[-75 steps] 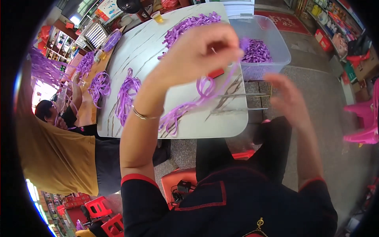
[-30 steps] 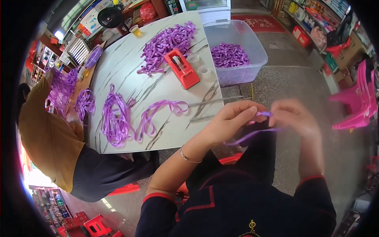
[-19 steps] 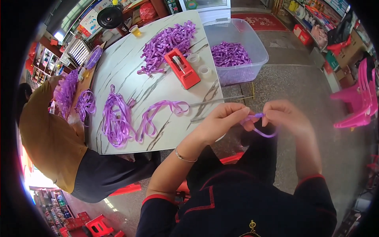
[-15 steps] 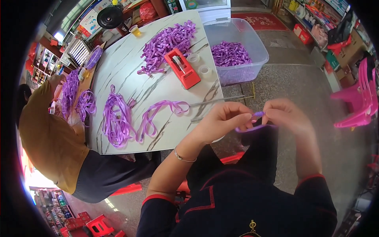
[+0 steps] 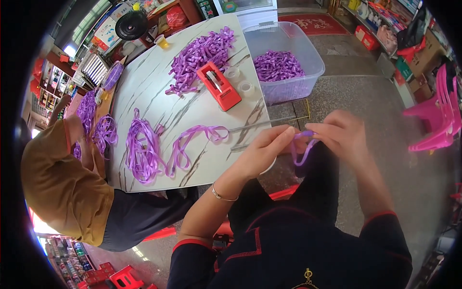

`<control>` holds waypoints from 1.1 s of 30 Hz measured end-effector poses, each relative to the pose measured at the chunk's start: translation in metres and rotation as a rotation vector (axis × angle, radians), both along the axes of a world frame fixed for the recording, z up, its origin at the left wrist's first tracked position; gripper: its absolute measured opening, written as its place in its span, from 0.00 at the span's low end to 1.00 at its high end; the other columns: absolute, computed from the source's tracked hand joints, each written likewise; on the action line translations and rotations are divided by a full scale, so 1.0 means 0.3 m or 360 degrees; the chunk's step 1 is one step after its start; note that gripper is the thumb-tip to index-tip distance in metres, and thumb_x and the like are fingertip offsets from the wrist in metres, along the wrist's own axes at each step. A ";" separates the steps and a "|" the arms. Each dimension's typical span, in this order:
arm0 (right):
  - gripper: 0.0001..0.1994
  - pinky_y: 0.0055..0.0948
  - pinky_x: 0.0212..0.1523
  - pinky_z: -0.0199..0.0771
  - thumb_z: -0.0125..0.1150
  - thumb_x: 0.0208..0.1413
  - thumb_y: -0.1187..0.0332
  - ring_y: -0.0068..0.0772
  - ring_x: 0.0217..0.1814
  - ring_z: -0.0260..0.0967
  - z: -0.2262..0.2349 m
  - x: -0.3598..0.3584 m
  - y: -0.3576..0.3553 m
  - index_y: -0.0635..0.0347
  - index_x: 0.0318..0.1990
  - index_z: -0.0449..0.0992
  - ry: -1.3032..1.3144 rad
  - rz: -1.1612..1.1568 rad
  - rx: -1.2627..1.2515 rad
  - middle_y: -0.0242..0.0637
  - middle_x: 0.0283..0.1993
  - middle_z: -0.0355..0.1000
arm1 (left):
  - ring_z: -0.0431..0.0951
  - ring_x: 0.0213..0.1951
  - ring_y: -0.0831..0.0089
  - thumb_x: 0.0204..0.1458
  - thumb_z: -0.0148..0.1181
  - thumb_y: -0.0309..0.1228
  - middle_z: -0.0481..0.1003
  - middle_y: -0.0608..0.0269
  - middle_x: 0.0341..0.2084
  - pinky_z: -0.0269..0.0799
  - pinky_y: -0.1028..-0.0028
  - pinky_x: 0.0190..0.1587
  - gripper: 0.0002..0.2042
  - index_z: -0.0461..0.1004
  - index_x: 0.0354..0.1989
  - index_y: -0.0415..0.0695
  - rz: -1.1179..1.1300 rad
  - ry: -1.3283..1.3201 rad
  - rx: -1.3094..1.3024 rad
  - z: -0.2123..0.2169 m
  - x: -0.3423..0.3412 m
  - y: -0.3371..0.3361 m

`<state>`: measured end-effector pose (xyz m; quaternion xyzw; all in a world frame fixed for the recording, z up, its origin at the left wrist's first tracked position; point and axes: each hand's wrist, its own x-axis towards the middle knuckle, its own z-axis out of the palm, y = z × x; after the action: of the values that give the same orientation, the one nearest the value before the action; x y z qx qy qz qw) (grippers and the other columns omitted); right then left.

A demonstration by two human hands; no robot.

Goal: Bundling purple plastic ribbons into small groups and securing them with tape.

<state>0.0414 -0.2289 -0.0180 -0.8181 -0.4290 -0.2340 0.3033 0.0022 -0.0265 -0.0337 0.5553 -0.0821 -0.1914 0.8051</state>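
Observation:
Above my lap, off the table's right front corner, my left hand and my right hand pinch a purple ribbon. It hangs in a small loop between them. Both hands have their fingers closed on it, and the fingertips cover part of the ribbon. On the table to my left lie a loose length of purple ribbon and a bundle of long purple ribbons. Farther back, a heap of short folded purple ribbons spreads beside a red tape dispenser.
A clear plastic bin of folded purple ribbons stands right of the marble-patterned table. Tape rolls lie by the dispenser. At left sits a person in a brown top, near more ribbons. Pink stools stand far right.
My hands have shifted slightly and the ribbon between them now hangs in a deeper loop. At left, the other person's arm has come down toward the ribbons.

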 end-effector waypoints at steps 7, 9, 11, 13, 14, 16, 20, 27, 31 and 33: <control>0.13 0.25 0.21 0.63 0.65 0.34 0.73 0.28 0.23 0.64 -0.016 0.020 -0.038 0.49 0.33 0.78 0.0039 0.0003 0.0075 0.30 0.21 0.65 | 0.71 0.35 0.79 0.54 0.50 0.33 0.74 0.65 0.29 0.65 0.79 0.39 0.11 0.71 0.35 0.37 -0.0159 -0.0242 0.0295 0.008 0.047 -0.044; 0.13 0.25 0.21 0.63 0.65 0.34 0.73 0.28 0.23 0.64 -0.024 0.030 -0.053 0.49 0.33 0.78 0.0072 0.0026 0.0109 0.30 0.21 0.65 | 0.72 0.34 0.79 0.54 0.50 0.33 0.74 0.65 0.29 0.65 0.79 0.39 0.10 0.71 0.35 0.37 -0.0110 -0.0255 0.0301 -0.007 0.063 -0.051; 0.13 0.25 0.22 0.63 0.65 0.34 0.73 0.28 0.23 0.64 -0.026 0.037 -0.069 0.49 0.33 0.78 0.0071 0.0024 0.0108 0.30 0.22 0.65 | 0.72 0.34 0.79 0.54 0.51 0.33 0.74 0.65 0.29 0.65 0.80 0.39 0.10 0.72 0.33 0.38 -0.0188 -0.0185 0.0264 -0.015 0.075 -0.056; 0.13 0.25 0.22 0.63 0.65 0.34 0.73 0.28 0.24 0.64 -0.024 0.042 -0.088 0.49 0.33 0.78 0.0067 0.0020 0.0107 0.30 0.22 0.66 | 0.72 0.34 0.79 0.54 0.51 0.33 0.74 0.65 0.29 0.65 0.80 0.39 0.09 0.72 0.33 0.38 -0.0211 -0.0029 0.0188 -0.002 0.081 -0.074; 0.13 0.25 0.22 0.63 0.65 0.34 0.73 0.28 0.24 0.64 -0.024 0.044 -0.098 0.49 0.33 0.78 0.0064 0.0020 0.0100 0.30 0.22 0.66 | 0.72 0.34 0.79 0.53 0.52 0.32 0.74 0.65 0.29 0.65 0.79 0.39 0.09 0.73 0.33 0.38 -0.0218 0.0126 0.0113 0.002 0.083 -0.082; 0.12 0.25 0.22 0.63 0.65 0.34 0.72 0.28 0.24 0.64 -0.027 0.050 -0.115 0.49 0.32 0.78 0.0061 0.0008 0.0099 0.29 0.22 0.66 | 0.72 0.34 0.79 0.53 0.52 0.32 0.74 0.65 0.29 0.65 0.79 0.41 0.10 0.73 0.34 0.38 -0.0276 0.0115 0.0161 -0.002 0.096 -0.093; 0.14 0.24 0.26 0.65 0.65 0.35 0.73 0.29 0.25 0.65 -0.008 0.051 -0.112 0.50 0.35 0.77 -0.0135 -0.0182 0.0139 0.31 0.26 0.67 | 0.70 0.37 0.79 0.53 0.53 0.32 0.73 0.65 0.33 0.62 0.79 0.45 0.10 0.74 0.34 0.37 -0.0302 -0.0060 0.0234 -0.006 0.114 -0.123; 0.06 0.16 0.26 0.63 0.48 0.52 0.74 0.16 0.28 0.65 -0.102 -0.062 -0.098 0.61 0.37 0.68 0.1456 -0.0347 0.1145 0.32 0.36 0.69 | 0.66 0.43 0.79 0.52 0.53 0.31 0.66 0.63 0.42 0.60 0.79 0.47 0.10 0.75 0.31 0.36 0.0149 -0.0262 0.0252 -0.094 0.132 -0.205; 0.11 0.18 0.29 0.65 0.46 0.55 0.71 0.20 0.31 0.68 -0.118 -0.108 0.006 0.64 0.46 0.65 0.1987 -0.0103 0.1406 0.34 0.37 0.70 | 0.67 0.44 0.78 0.53 0.53 0.31 0.67 0.62 0.42 0.60 0.79 0.47 0.10 0.75 0.32 0.36 0.0339 -0.0669 0.0578 -0.122 0.148 -0.219; 0.10 0.18 0.29 0.66 0.47 0.56 0.70 0.20 0.31 0.68 -0.156 -0.123 0.004 0.65 0.41 0.69 0.2085 0.0036 0.1001 0.33 0.32 0.71 | 0.68 0.43 0.78 0.53 0.52 0.31 0.69 0.62 0.40 0.60 0.79 0.47 0.09 0.74 0.32 0.37 0.0375 -0.0650 0.0512 -0.093 0.151 -0.213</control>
<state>0.0045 -0.2277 -0.0648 -0.6599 -0.0802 0.1949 0.7212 0.0476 -0.0903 -0.0616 0.7087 -0.1462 0.0087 0.6901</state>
